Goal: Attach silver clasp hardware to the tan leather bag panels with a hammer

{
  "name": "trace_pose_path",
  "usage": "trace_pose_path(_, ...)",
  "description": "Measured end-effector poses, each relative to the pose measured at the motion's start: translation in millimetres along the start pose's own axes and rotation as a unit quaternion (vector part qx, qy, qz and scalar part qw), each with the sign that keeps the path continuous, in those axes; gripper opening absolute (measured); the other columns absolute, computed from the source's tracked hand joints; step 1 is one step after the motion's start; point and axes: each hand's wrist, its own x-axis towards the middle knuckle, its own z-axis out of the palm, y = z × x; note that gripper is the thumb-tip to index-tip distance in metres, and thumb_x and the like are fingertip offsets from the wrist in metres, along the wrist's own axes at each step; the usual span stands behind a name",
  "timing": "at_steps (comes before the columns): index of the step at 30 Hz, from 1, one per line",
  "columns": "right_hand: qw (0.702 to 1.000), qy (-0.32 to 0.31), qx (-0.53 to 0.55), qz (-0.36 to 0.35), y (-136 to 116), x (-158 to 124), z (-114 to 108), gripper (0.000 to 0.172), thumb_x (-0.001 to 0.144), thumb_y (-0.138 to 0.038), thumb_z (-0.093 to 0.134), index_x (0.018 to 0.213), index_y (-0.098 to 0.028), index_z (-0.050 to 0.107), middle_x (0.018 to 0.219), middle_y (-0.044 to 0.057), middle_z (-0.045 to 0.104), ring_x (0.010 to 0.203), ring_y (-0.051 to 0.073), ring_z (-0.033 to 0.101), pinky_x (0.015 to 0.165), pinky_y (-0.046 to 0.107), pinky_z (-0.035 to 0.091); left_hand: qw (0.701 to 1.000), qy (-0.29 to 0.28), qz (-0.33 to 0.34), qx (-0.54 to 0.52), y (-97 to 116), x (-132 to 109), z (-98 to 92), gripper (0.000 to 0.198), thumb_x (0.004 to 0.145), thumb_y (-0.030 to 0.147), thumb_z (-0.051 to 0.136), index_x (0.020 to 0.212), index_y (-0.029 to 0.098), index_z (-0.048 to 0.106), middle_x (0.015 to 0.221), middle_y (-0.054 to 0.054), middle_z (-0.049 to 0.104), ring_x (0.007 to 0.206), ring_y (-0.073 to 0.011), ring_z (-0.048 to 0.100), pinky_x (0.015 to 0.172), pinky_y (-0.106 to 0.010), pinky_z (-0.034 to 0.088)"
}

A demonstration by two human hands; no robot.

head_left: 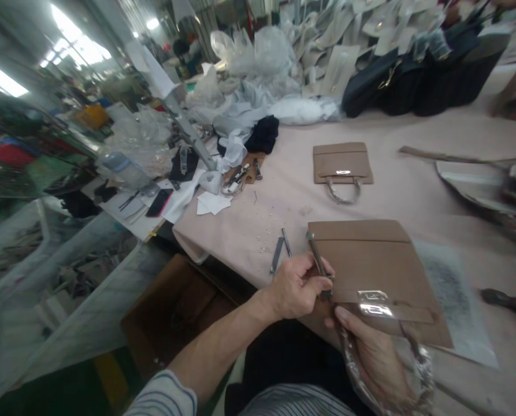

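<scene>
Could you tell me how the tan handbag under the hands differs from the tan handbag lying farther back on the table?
The near handbag is touched by both hands: the left hand holds a thin metal tool at its flap, and the right hand grips its plastic-wrapped handle. The far handbag lies untouched, handle flat on the table. The near one looks larger, being closer. Both are tan with a shiny clasp.

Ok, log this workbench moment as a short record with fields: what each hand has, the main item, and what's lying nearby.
left hand: left hand grips a thin metal tool, its tip at the near bag
right hand: right hand holds the plastic-wrapped handle
main item: tan handbag, flat on the table, clasp under film
nearby: tweezers left of the bag; second tan handbag farther back
background: dark bags, cut pieces, plastic sheets
</scene>
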Motion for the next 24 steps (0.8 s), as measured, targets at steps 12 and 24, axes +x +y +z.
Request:
trace_pose_path(12, 0.998, -0.036, 0.026, 0.050, -23, 41, 6, 0.041, 0.061, -0.029, 0.093, 0.097, -0.019, 0.075, 0.090, 0.004, 0.074, 0.070, 0.018, 0.068, 0.058, 0.026, 0.058, 0.998, -0.006, -0.062, -0.027, -61, 53, 3.4, 0.011, 0.081, 0.014, 0.064, 0.092, 0.014, 0.064, 0.089, -0.006, 0.073, 0.083, -0.0164, 0.069, 0.077, -0.026, 0.055)
trace_pose_path(24, 0.992, -0.043, 0.066, 0.101, 29, -4, -22, 0.026, 0.077, -0.042, 0.079, 0.098, -0.026, 0.081, 0.115, 0.011, 0.074, 0.107, 0.028, 0.071, 0.079, 0.031, 0.061, 0.999, -0.007, -0.008, 0.053, -81, 29, 6.2, 0.017, 0.082, 0.020, 0.064, 0.098, 0.014, 0.068, 0.092, -0.007, 0.073, 0.085, -0.0190, 0.069, 0.081, -0.029, 0.056)
